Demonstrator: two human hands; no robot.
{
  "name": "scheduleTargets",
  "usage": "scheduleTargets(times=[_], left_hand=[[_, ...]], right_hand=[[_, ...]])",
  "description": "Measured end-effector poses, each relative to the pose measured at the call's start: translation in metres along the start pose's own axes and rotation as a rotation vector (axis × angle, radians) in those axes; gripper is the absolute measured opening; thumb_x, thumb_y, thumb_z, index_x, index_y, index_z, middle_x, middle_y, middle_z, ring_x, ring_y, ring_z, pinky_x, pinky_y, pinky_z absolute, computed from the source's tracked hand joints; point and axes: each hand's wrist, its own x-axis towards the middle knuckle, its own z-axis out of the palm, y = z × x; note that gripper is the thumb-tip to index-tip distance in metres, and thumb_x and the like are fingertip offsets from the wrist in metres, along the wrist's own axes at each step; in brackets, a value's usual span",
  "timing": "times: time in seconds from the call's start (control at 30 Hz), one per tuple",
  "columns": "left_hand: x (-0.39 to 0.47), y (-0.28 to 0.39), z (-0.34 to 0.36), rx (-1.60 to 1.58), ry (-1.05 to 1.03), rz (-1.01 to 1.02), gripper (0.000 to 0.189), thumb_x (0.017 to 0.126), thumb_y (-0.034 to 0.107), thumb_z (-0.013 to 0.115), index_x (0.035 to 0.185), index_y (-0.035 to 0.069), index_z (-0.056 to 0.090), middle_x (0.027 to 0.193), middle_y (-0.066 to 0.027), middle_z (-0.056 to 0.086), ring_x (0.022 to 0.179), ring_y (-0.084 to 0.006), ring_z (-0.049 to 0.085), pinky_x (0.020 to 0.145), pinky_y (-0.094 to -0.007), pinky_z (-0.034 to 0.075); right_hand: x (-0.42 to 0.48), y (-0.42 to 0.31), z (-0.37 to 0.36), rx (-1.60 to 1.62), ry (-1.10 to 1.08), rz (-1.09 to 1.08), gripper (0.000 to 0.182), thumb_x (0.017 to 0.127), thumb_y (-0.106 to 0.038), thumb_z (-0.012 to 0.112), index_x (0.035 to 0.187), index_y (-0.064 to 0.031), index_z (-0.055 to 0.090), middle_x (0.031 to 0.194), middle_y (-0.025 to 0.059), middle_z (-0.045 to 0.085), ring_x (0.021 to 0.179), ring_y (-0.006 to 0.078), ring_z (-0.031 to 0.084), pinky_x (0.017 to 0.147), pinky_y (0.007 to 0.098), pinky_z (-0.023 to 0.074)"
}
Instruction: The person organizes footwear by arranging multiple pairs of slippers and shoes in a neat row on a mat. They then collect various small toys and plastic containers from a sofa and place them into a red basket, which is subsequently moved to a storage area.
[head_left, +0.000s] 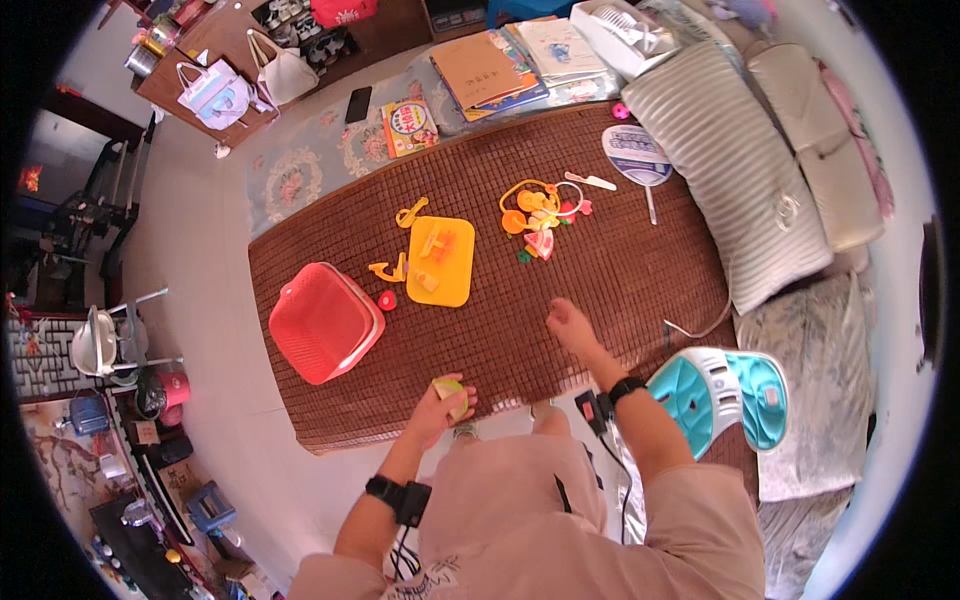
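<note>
My left hand (439, 412) holds a pale green and white toy piece (448, 390) over the near edge of a brown woven mat (487, 337). My right hand (568, 324) hovers over the mat with its fingers curled; whether it holds anything small is not visible. Left of centre lies a yellow plastic tray (456, 279) with orange and yellow toy parts on it. A red toy piece (387, 301) lies beside a red plastic basket (319, 330). Beyond my right hand sits a group of toy pieces, among them a toy watermelon slice (540, 244) and a yellow ring-shaped toy (514, 191).
A white toy knife (591, 181) and a round hand fan (637, 154) lie towards the back right, near a striped pillow (735, 165). A turquoise and white device (716, 397) stands right of my right forearm. Books (480, 71) and a phone (358, 104) lie behind.
</note>
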Motion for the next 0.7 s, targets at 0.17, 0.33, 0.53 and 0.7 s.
scheduleTargets(times=[0.17, 0.33, 0.53, 0.7], left_hand=[[0.031, -0.029, 0.022, -0.032, 0.121, -0.018, 0.042, 0.085, 0.008, 0.058, 0.121, 0.010, 0.039, 0.113, -0.0126, 0.055, 0.101, -0.0226, 0.056, 0.085, -0.0364, 0.048], [0.057, -0.045, 0.048, -0.138, 0.131, -0.039, 0.046, 0.084, 0.007, 0.058, 0.124, 0.011, 0.036, 0.119, -0.0121, 0.052, 0.108, -0.0221, 0.052, 0.091, -0.0364, 0.044], [0.079, -0.046, 0.047, -0.238, 0.104, 0.017, 0.051, 0.080, -0.001, 0.053, 0.127, 0.007, 0.035, 0.122, -0.0122, 0.049, 0.113, -0.0228, 0.049, 0.095, -0.0392, 0.042], [0.092, -0.022, 0.041, -0.485, 0.026, 0.102, 0.059, 0.073, 0.005, 0.056, 0.129, 0.007, 0.036, 0.113, -0.0123, 0.051, 0.110, -0.0244, 0.050, 0.098, -0.0428, 0.039]], right_hand=[[0.151, -0.002, -0.011, -0.228, 0.005, -0.055, 0.042, 0.076, -0.019, 0.062, 0.112, -0.0002, 0.051, 0.092, 0.0183, 0.059, 0.087, 0.0312, 0.058, 0.076, 0.0362, 0.0469], [0.224, 0.016, 0.012, -0.471, 0.314, -0.112, 0.058, 0.078, -0.033, 0.062, 0.124, -0.0029, 0.042, 0.102, 0.0175, 0.054, 0.095, 0.0338, 0.055, 0.076, 0.0473, 0.0446], [0.239, -0.003, 0.010, -0.581, 0.233, -0.123, 0.057, 0.077, -0.038, 0.064, 0.120, -0.0050, 0.047, 0.101, 0.0148, 0.057, 0.092, 0.0315, 0.058, 0.075, 0.0462, 0.0458], [0.226, 0.024, -0.013, -0.160, 0.230, -0.148, 0.052, 0.076, -0.027, 0.068, 0.118, -0.0035, 0.047, 0.104, 0.0135, 0.057, 0.091, 0.0247, 0.059, 0.077, 0.0369, 0.0473]])
